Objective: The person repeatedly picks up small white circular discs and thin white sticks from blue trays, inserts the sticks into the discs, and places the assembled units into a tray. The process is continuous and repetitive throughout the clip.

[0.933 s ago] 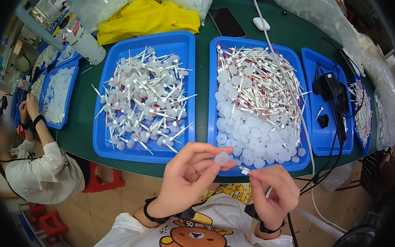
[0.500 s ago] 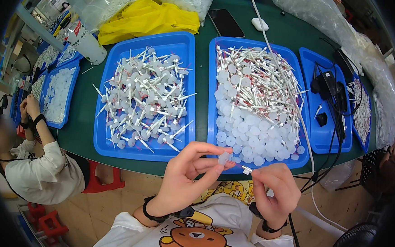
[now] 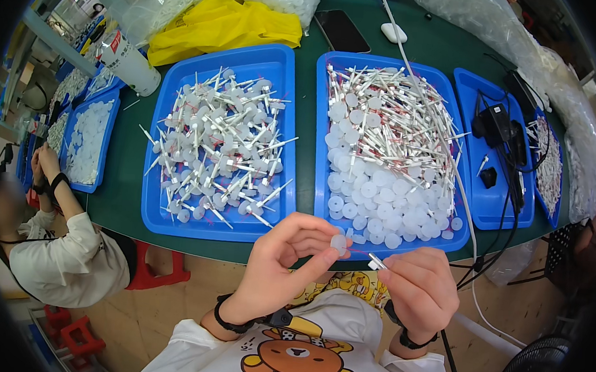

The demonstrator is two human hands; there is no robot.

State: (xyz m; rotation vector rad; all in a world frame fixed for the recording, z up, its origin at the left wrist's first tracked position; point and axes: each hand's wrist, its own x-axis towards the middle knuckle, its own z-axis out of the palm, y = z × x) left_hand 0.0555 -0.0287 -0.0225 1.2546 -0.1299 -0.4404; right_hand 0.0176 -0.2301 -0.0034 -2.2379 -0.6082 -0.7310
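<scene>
Left grip (image 3: 287, 257) pinches a frosted disc (image 3: 339, 243), right grip (image 3: 423, 284) a slender white stem (image 3: 377, 260); both judged light, stiff, best held by rim and shaft.

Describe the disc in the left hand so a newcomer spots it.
Find the blue tray with white rods farther back and loose discs in front. By its near left corner, the left hand pinches a translucent white disc. Unlike the loose ones, it is held rather than lying in the tray.

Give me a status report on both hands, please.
Left hand: pinching translucent disc. Right hand: pinching slim white part. Nothing visibly in the way.
</scene>
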